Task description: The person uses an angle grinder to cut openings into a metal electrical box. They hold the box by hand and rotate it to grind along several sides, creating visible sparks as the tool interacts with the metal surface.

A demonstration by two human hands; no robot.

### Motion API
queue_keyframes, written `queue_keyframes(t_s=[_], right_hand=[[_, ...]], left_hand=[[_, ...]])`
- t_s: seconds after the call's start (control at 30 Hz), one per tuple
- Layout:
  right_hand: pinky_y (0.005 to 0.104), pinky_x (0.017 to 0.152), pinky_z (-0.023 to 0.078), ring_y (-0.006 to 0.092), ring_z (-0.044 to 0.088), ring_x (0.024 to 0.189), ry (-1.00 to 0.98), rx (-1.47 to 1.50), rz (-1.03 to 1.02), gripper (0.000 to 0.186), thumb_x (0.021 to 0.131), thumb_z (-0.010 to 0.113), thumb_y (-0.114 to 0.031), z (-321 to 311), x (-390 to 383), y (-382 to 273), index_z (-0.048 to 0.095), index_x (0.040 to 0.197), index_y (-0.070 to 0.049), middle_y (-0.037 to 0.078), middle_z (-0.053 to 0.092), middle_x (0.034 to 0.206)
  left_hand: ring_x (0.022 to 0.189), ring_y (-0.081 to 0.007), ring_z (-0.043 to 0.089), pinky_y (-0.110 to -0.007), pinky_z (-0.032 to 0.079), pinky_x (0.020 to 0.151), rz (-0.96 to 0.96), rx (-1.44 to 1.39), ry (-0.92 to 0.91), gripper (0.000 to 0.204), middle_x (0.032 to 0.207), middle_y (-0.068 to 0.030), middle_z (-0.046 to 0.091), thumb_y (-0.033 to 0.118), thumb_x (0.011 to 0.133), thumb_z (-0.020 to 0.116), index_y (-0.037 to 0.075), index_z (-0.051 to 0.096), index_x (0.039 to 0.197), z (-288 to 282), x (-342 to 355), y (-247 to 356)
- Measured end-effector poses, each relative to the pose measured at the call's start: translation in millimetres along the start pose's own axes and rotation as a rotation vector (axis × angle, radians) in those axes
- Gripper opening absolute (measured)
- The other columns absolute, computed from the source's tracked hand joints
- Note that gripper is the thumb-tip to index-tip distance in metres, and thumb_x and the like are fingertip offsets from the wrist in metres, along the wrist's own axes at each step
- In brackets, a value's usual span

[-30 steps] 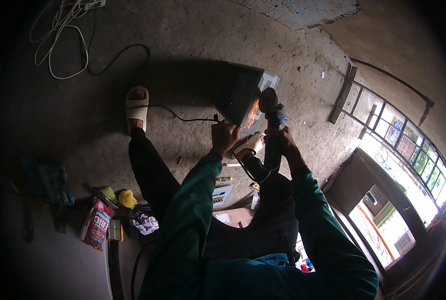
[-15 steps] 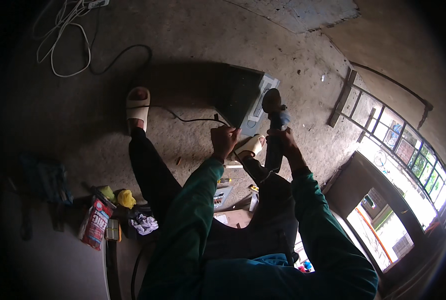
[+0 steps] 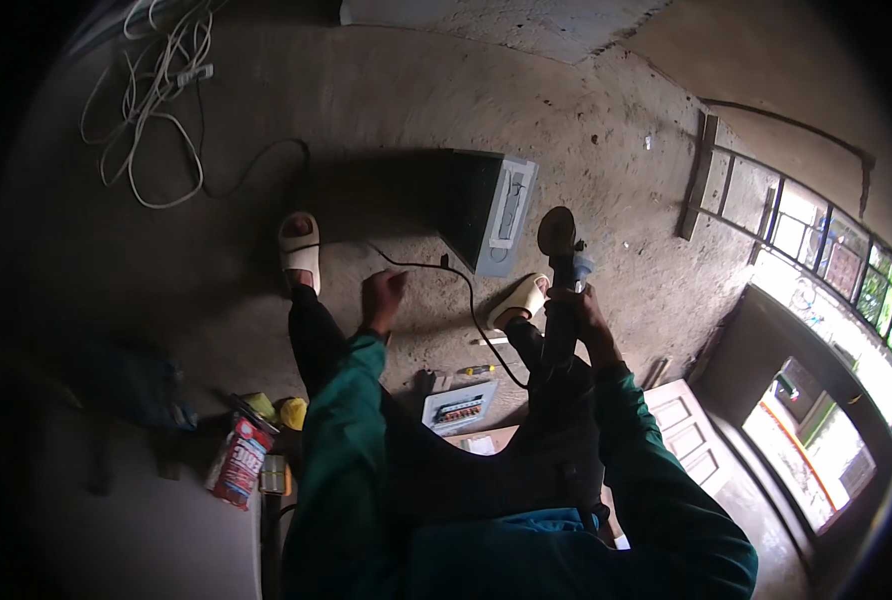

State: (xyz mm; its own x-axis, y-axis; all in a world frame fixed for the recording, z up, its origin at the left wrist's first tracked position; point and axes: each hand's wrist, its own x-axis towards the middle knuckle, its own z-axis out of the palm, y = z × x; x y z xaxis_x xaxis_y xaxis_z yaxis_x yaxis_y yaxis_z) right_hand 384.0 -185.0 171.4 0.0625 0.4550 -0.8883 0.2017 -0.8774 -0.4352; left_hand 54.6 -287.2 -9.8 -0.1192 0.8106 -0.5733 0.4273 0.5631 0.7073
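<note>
My right hand (image 3: 583, 315) is wrapped round the body of an angle grinder (image 3: 560, 272). Its round disc (image 3: 557, 231) points away from me, just right of a grey metal box (image 3: 506, 225), and the two look apart. On the box's lighter face is a pale rectangular outline. My left hand (image 3: 382, 302) is curled closed, left of the box and below a black power cord (image 3: 421, 264). Whatever its fingers hold, if anything, is hidden. The cord runs from near my left foot past the box and down toward the grinder's rear.
Between my legs lie a screwdriver (image 3: 478, 370) and a pale panel with electrical parts (image 3: 458, 408). A red packet (image 3: 240, 462) and a yellow bundle (image 3: 293, 413) sit at lower left. Tangled white cable (image 3: 171, 120) lies at upper left. A metal-framed window (image 3: 816, 235) is at right.
My left hand has moved left and toward me, away from the box. The grinder in my right hand has shifted slightly toward me. The view has shifted too.
</note>
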Motion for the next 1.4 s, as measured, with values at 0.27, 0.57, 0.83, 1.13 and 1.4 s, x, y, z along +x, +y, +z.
queue_keyframes(t_s=[0.27, 0.57, 0.83, 1.13, 1.4], right_hand=[[0.0260, 0.058, 0.046, 0.0139, 0.055, 0.068, -0.074, 0.360, -0.033, 0.033, 0.083, 0.062, -0.027, 12.6, -75.3, 12.8, 0.052, 0.106, -0.005, 0.005, 0.057, 0.082], [0.0264, 0.063, 0.042, 0.0138, 0.050, 0.071, -0.034, 0.534, -0.051, 0.038, 0.082, 0.059, -0.029, -33.8, -71.8, 51.2, 0.046, 0.112, -0.009, 0.004, 0.049, 0.085], [0.0303, 0.057, 0.051, 0.0187, 0.061, 0.060, -0.052, 0.661, 0.025, 0.034, 0.065, 0.070, -0.008, -91.0, -14.6, 97.5, 0.055, 0.094, 0.000, 0.008, 0.060, 0.072], [0.0302, 0.053, 0.050, 0.0184, 0.060, 0.057, 0.081, 0.737, -0.003, 0.036, 0.067, 0.068, -0.016, -69.9, -27.2, 96.6, 0.053, 0.097, -0.003, 0.008, 0.058, 0.071], [0.0291, 0.055, 0.051, 0.0159, 0.059, 0.062, 0.142, 0.843, -0.136, 0.040, 0.068, 0.067, -0.022, -12.7, -35.4, 102.3, 0.053, 0.100, -0.001, 0.008, 0.059, 0.078]], left_hand=[[0.091, -0.0307, 0.064, -0.036, 0.050, 0.081, -0.073, 0.269, -0.138, 0.026, 0.097, -0.0170, 0.066, 0.009, 0.075, 0.069, 0.001, 0.065, 0.099, -68.1, -48.0, -39.1], [0.108, -0.0342, 0.054, -0.042, 0.044, 0.092, 0.172, 0.469, -0.089, 0.058, 0.115, -0.0151, 0.060, 0.022, 0.066, 0.080, 0.008, 0.059, 0.118, 57.2, 16.6, 36.8], [0.097, -0.0361, 0.059, -0.042, 0.044, 0.089, 0.152, 0.301, -0.014, 0.041, 0.107, -0.0183, 0.064, 0.021, 0.072, 0.076, 0.006, 0.065, 0.109, 111.1, 25.4, 44.8], [0.094, -0.0343, 0.061, -0.043, 0.048, 0.080, 0.709, 0.637, 0.031, 0.037, 0.104, -0.0140, 0.065, 0.020, 0.071, 0.071, 0.008, 0.065, 0.105, 122.2, 61.5, -6.7], [0.077, -0.0372, 0.060, -0.046, 0.048, 0.069, 0.876, 0.654, -0.076, 0.012, 0.077, -0.0156, 0.064, 0.007, 0.068, 0.059, 0.006, 0.065, 0.079, 85.7, 94.4, -28.1]])
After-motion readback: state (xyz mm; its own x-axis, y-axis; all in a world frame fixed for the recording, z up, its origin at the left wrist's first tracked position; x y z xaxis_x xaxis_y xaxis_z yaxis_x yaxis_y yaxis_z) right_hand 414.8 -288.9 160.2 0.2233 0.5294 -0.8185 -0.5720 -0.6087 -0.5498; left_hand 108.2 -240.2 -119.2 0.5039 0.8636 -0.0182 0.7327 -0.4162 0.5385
